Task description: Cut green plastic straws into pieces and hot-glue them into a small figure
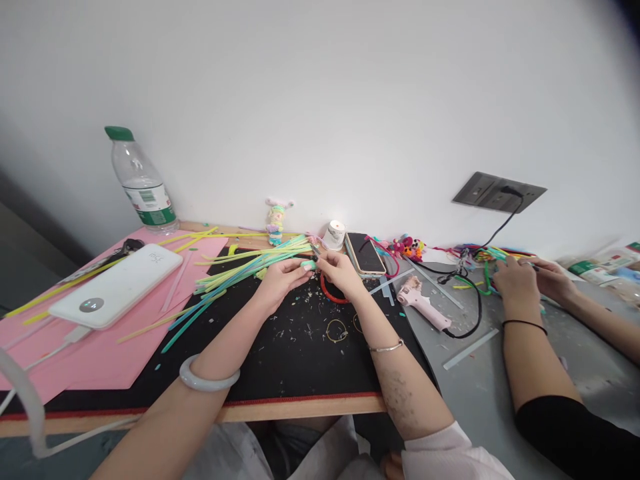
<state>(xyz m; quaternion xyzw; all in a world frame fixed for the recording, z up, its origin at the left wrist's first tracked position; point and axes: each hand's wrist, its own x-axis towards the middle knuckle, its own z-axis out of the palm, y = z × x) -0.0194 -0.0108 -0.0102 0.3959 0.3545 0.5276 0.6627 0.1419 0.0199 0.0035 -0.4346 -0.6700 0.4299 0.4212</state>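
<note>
Head view: I work above the black mat (300, 363).
Left hand (283, 283): my fingertips pinch a green piece (309, 265).
Right hand (340, 273): fingers bent beside it; whether they grip, I cannot tell.
Green piece: between my hands, near pastel stems (207, 285).

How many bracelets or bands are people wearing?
3: a pale bangle on the person's left forearm, a thin metal bangle on the right forearm, and a black band on a co-worker's forearm. More could be hidden.
</note>
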